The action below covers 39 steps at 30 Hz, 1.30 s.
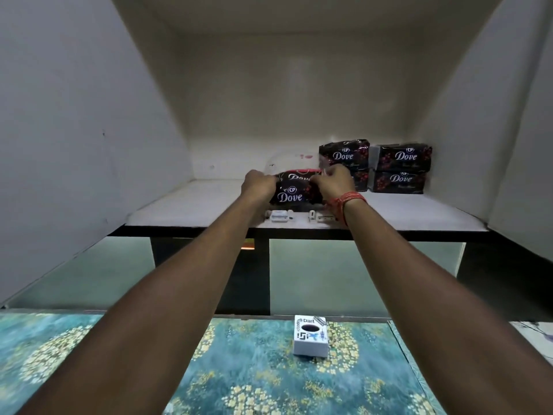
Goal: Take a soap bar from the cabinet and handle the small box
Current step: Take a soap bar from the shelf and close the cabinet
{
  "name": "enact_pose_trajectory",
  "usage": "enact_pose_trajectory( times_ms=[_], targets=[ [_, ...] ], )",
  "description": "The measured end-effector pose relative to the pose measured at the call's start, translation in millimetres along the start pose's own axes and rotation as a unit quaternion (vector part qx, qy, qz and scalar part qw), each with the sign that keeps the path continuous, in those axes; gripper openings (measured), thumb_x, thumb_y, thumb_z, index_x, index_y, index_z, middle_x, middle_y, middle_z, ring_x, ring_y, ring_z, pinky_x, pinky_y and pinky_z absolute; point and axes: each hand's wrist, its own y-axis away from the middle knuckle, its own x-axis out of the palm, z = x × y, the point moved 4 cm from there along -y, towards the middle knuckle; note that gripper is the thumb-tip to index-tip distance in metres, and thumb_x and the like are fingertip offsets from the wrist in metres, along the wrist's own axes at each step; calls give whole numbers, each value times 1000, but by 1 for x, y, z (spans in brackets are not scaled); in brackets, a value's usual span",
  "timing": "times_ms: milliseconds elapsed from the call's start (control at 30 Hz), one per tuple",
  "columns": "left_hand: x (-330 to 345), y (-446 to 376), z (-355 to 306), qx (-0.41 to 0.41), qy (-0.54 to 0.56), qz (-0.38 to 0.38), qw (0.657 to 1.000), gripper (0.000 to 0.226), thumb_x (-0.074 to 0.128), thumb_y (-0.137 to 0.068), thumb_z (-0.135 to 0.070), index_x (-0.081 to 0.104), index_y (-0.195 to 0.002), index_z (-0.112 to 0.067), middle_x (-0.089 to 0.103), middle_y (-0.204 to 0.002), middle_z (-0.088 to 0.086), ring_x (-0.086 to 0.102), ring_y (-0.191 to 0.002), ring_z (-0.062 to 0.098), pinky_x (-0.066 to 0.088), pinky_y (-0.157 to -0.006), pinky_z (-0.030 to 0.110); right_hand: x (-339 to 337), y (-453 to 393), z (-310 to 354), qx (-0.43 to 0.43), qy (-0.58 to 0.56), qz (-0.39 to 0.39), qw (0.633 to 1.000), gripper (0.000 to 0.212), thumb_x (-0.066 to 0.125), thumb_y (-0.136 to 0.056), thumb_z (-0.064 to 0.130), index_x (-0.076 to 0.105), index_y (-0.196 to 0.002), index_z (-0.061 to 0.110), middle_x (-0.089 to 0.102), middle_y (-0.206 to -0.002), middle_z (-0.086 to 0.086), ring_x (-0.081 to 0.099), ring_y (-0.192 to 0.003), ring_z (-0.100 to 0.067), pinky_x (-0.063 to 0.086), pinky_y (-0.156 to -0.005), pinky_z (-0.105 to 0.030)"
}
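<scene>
The soap bar pack [294, 195] is a dark, glossy wrapper printed with a white "Dove" logo and reddish flower marks. It sits on top of the white cabinet shelf [191, 209], near the front edge, with its logo face turned toward the camera, and a second like pack [294, 176] lies just behind it at 12 o'clock. The small box [310, 336] is white, with a dark oval hole in its top, the word "Dart" and small printed graphics. It stands upright on the teal flowered surface [254, 369], well below the shelf, at 6 o'clock from the pack.
</scene>
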Motion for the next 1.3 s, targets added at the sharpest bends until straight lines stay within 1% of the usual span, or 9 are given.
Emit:
enact_pose_trajectory(
  times_ms=[100, 367, 500, 600, 700, 800, 933, 1100, 1300],
  targets=[
    [-8, 15, -12, 48, 42, -20, 998, 36, 54, -86, -13, 56, -122, -16, 65, -114, 12, 67, -98, 30, 60, -84, 47, -17, 23, 13, -32, -55, -42, 997, 39, 68, -83, 16, 55, -119, 11, 62, -113, -5, 63, -95, -20, 55, -85, -34],
    [-27, 133, 32, 179, 308, -85, 930, 33, 47, -84, 0, 61, -103, -23, 63, -106, 8, 56, -85, 16, 46, -77, 31, -38, 169, 4, -118, -305, -182, 927, 62, 67, -73, 1, 47, -129, 18, 57, -120, -9, 63, -80, -11, 57, -72, -26],
    [-17, 167, 97, 49, 481, -94, 870, 11, 52, -68, -13, 56, -78, -15, 56, -85, 6, 49, -82, 26, 38, -67, 33, -31, 235, -37, -110, -329, -173, 922, 75, 65, -73, -7, 37, -139, 14, 50, -126, -13, 59, -87, -2, 51, -82, -18],
    [-3, 190, 143, -48, 479, -62, 874, 21, 45, -73, -22, 64, -75, -16, 65, -79, 6, 58, -74, 27, 45, -63, 29, -18, 261, -86, -49, -313, -126, 940, 79, 66, -74, -9, 35, -142, 19, 48, -125, -5, 57, -98, 9, 49, -91, -20],
    [4, 197, 187, -116, 494, -68, 859, 28, 31, -86, -14, 57, -75, -13, 64, -66, 1, 56, -65, 21, 46, -56, 22, -2, 265, -140, 39, -297, -76, 951, 75, 68, -75, -3, 40, -137, 27, 54, -127, -8, 59, -115, -16, 55, -92, -37],
    [9, 184, 237, -208, 506, -126, 827, 17, 35, -84, -17, 51, -78, -13, 58, -79, 6, 56, -72, 24, 46, -63, 26, 15, 255, -187, 84, -294, -105, 946, 67, 67, -76, -8, 46, -133, 20, 60, -120, -12, 62, -107, -23, 54, -73, -14],
    [41, 179, 308, -313, 446, -103, 832, 22, 45, -86, -28, 60, -96, -15, 62, -98, 9, 59, -95, 29, 45, -85, 43, 51, 238, -250, 133, -290, -116, 940, 67, 66, -74, -7, 47, -129, 25, 60, -118, -11, 61, -104, -22, 55, -82, -25],
    [67, 142, 372, -372, 383, -132, 835, 15, 43, -84, -5, 54, -75, -9, 59, -67, 5, 59, -52, 19, 48, -54, 27, 89, 225, -321, 188, -209, -5, 960, 81, 74, -74, 0, 34, -141, 23, 52, -107, 10, 57, -99, -13, 54, -82, -32],
    [47, 103, 452, -357, 297, -204, 862, 35, 43, -73, -3, 56, -103, -14, 60, -96, 12, 58, -83, 29, 54, -67, 34, 82, 185, -362, 149, -118, -37, 981, 59, 72, -79, 20, 48, -133, 19, 58, -118, 0, 61, -102, -14, 55, -76, -28]
  ],
)
